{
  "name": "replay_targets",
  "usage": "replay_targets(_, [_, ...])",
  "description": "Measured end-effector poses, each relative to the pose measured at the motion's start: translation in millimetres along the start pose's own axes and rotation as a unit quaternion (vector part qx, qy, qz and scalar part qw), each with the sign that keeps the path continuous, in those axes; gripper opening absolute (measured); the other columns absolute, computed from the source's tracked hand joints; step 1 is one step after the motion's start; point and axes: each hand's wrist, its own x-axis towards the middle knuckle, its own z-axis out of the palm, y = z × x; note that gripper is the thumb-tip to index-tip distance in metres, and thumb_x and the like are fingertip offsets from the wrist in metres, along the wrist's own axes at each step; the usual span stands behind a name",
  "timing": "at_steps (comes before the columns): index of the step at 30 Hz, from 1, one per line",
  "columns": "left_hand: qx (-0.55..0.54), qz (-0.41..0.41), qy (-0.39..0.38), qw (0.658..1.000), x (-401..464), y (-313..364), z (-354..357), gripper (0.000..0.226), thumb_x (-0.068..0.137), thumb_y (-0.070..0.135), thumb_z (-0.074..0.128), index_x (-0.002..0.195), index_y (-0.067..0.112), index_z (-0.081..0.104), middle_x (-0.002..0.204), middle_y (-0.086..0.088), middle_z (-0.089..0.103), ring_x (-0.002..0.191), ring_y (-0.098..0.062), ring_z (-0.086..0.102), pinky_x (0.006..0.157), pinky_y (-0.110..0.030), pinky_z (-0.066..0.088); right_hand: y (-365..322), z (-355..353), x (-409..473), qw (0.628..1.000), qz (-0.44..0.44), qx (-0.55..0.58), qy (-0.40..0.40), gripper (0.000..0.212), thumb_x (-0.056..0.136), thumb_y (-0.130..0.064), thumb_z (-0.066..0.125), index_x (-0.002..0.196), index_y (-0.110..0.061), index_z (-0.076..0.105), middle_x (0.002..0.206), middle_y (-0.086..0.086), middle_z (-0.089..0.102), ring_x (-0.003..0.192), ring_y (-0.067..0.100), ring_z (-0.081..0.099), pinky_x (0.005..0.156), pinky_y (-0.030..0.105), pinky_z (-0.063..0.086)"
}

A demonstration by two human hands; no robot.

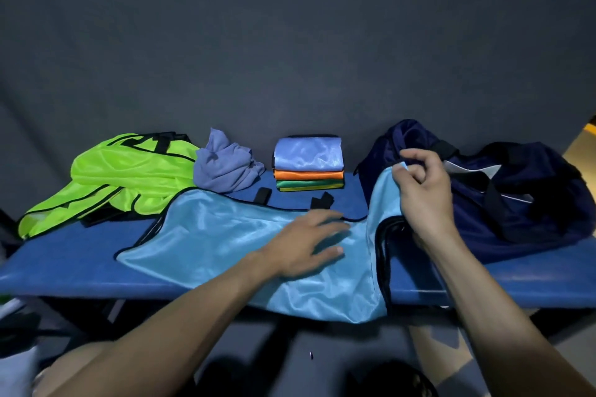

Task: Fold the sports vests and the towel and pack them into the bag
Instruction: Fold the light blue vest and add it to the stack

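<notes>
Head view, vest: shiny light-blue vest [225, 229], black-trimmed, spread across bench [80, 255].
Left hand [309, 238]: fingers released, flat on vest.
Right hand [422, 190]: pinching vest's lifted right edge.
Writing: none readable.

A light blue vest [225, 229] lies spread out flat, with its near edge hanging over the front. One corner is lifted up on the right. A bright green vest [122, 177] lies crumpled at the far left. Beside it sits a bunched purple towel [225, 167]. Four folded vests [309, 163] sit stacked in the middle. The dark blue bag [503, 190] slumps on the right.
</notes>
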Motion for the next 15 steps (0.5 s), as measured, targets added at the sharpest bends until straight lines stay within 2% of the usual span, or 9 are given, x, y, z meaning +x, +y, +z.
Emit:
replay_targets(2, [0.050,-0.034,0.048,0.997,-16.6,-18.6,-22.6,0.031,0.102,0.047,0.045,0.120,0.028,0.062,0.118,0.007,0.055,0.110,-0.015,0.054,0.089,-0.036,0.049,-7.8,14.8,-4.5,0.999,-0.007,0.021,-0.024,0.019,0.098,-0.010,0.059,0.116,-0.017,0.059,0.057,-0.017,0.050,0.056,0.003,0.042,0.062,0.022,0.040])
replay_targets(4, [0.127,-0.111,0.071,0.983,-39.4,-44.5,-42.5,0.031,0.098,0.048,0.039,0.105,0.028,0.062,0.101,0.007,0.056,0.095,-0.020,0.059,0.073,-0.038,0.051,-15.6,27.7,-7.5,0.999,-0.010,0.031,-0.038,0.019,0.098,-0.010,0.060,0.115,-0.017,0.059,0.055,-0.018,0.049,0.056,0.003,0.041,0.065,0.025,0.041])
replay_targets(5, [0.163,-0.158,0.062,0.972,-52.2,-58.5,-48.4,0.036,0.096,0.052,0.035,0.105,0.030,0.061,0.100,0.006,0.055,0.097,-0.023,0.059,0.072,-0.038,0.050,-19.1,34.2,-9.0,0.998,-0.009,0.035,-0.041,0.019,0.097,-0.010,0.061,0.114,-0.018,0.059,0.055,-0.017,0.049,0.056,0.003,0.041,0.067,0.026,0.041])
replay_targets(7, [0.197,-0.223,0.003,0.955,-73.8,-83.9,-53.0,0.047,0.093,0.062,0.030,0.120,0.034,0.057,0.114,0.004,0.053,0.111,-0.026,0.053,0.087,-0.040,0.046,-24.6,48.6,-13.2,0.998,0.000,0.046,-0.049,0.020,0.096,-0.009,0.062,0.113,-0.018,0.060,0.055,-0.017,0.048,0.056,0.003,0.041,0.068,0.027,0.040])
replay_targets(9, [0.178,-0.227,-0.045,0.957,-89.8,-102.1,-57.6,0.057,0.097,0.067,0.033,0.143,0.036,0.046,0.139,0.002,0.046,0.128,-0.028,0.041,0.105,-0.044,0.037,-29.7,65.2,-19.0,0.996,0.012,0.054,-0.069,0.022,0.094,-0.006,0.062,0.112,-0.018,0.060,0.053,-0.017,0.046,0.054,0.003,0.040,0.066,0.027,0.039])
replay_targets(10, [0.146,-0.211,-0.040,0.966,-96.7,-108.9,-62.7,0.060,0.098,0.068,0.033,0.147,0.036,0.044,0.143,0.002,0.044,0.130,-0.027,0.039,0.109,-0.043,0.034,-32.2,74.6,-22.0,0.995,0.016,0.054,-0.082,0.023,0.093,-0.005,0.062,0.112,-0.018,0.060,0.053,-0.018,0.045,0.054,0.003,0.039,0.065,0.027,0.039])
replay_targets(12, [0.083,-0.198,-0.009,0.977,-109.0,-119.4,-77.9,0.061,0.095,0.070,0.032,0.142,0.035,0.051,0.135,0.002,0.048,0.123,-0.025,0.044,0.106,-0.041,0.037,-38.4,93.5,-27.2,0.993,0.021,0.054,-0.105,0.024,0.092,-0.004,0.062,0.112,-0.017,0.059,0.052,-0.018,0.045,0.053,0.005,0.039,0.062,0.027,0.039])
replay_targets(13, [0.072,-0.217,-0.014,0.973,-114.5,-124.6,-85.2,0.060,0.094,0.070,0.035,0.138,0.034,0.053,0.129,0.002,0.050,0.119,-0.026,0.046,0.104,-0.040,0.039,-41.1,102.9,-28.9,0.992,0.024,0.055,-0.112,0.024,0.092,-0.004,0.062,0.112,-0.017,0.059,0.053,-0.018,0.046,0.053,0.005,0.041,0.061,0.028,0.039])
replay_targets(15, [0.118,-0.264,-0.094,0.953,-125.5,-135.1,-90.8,0.069,0.088,0.077,0.034,0.141,0.035,0.047,0.137,-0.002,0.045,0.126,-0.031,0.043,0.108,-0.044,0.037,-46.9,123.8,-30.8,0.990,0.030,0.053,-0.128,0.023,0.092,-0.006,0.062,0.112,-0.018,0.058,0.056,-0.015,0.050,0.054,0.005,0.048,0.064,0.027,0.044])
